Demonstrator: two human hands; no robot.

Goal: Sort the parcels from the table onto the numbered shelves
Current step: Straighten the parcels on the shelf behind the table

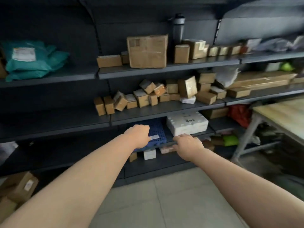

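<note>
Ctr of frame, a bit below the middle: a flat blue plastic parcel w/ a grid-patterned top [158, 131] lies on the third dark grey metal shelf [199, 132] from the top. A small white paper label [154, 137] is stuck near its front edge, print too blurred to read. The parcel's near-left corner pokes out past the shelf lip.

The left hand [139, 135] grips that near-left side. Its fingers are curled down over the parcel & clamped on it, tips hidden behind the knuckles. The right hand [189, 143] sits just right of the parcel. Its fingers [179, 137] are fairly straight & slightly apart, laid on the shelf's front lip, holding nothing. Whether they touch the blue edge, can't tell.

Same shelf, just beside the parcel on the right: a white foam box w/ dark handwriting on top [187, 123], its front corner close to the right hand's fingertips.

One shelf up is a heap of small brown cardboard boxes [148, 96], several tilted. On the shelf above that stands a big brown cardboard carton [148, 51], w/ a dark bottle w/ a grey lid [178, 27] behind it, upright.

Upper left of frame: teal plastic mailer bags [32, 63], stacked. Right edge: a pale wooden counter on grey metal legs [283, 111]. Btm ctr: pale tiled floor [164, 203].
</note>
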